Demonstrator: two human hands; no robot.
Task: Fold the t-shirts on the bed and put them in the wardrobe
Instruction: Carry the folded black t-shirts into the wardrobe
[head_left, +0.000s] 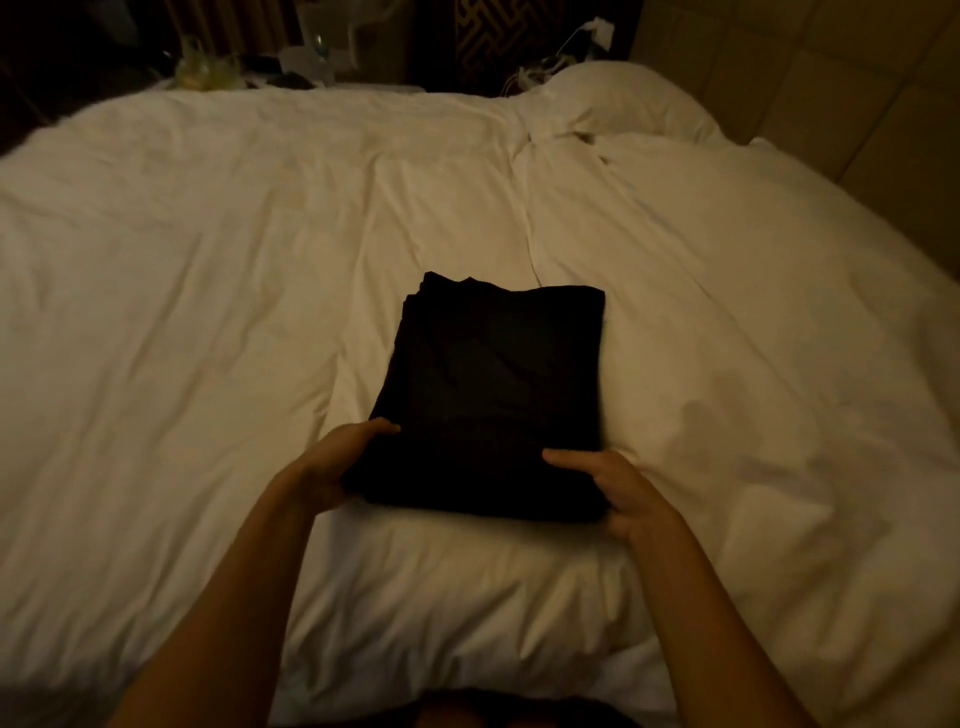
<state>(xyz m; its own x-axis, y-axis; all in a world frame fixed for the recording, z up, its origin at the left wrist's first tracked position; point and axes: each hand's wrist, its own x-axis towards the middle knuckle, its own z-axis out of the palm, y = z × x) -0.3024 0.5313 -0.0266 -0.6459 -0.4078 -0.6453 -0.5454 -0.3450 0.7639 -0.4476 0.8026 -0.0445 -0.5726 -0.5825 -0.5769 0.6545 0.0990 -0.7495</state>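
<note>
A folded stack of black t-shirts lies in the middle of the white bed. My left hand grips the stack's near left corner, thumb on top and fingers hidden beneath the cloth. My right hand grips the near right corner the same way, thumb lying on top. The near edge of the stack looks slightly raised off the duvet. The wardrobe is out of view.
A white pillow lies at the far right of the bed. Behind the bed stands a cluttered dark bedside surface with bags and bottles. A panelled wall runs along the right side.
</note>
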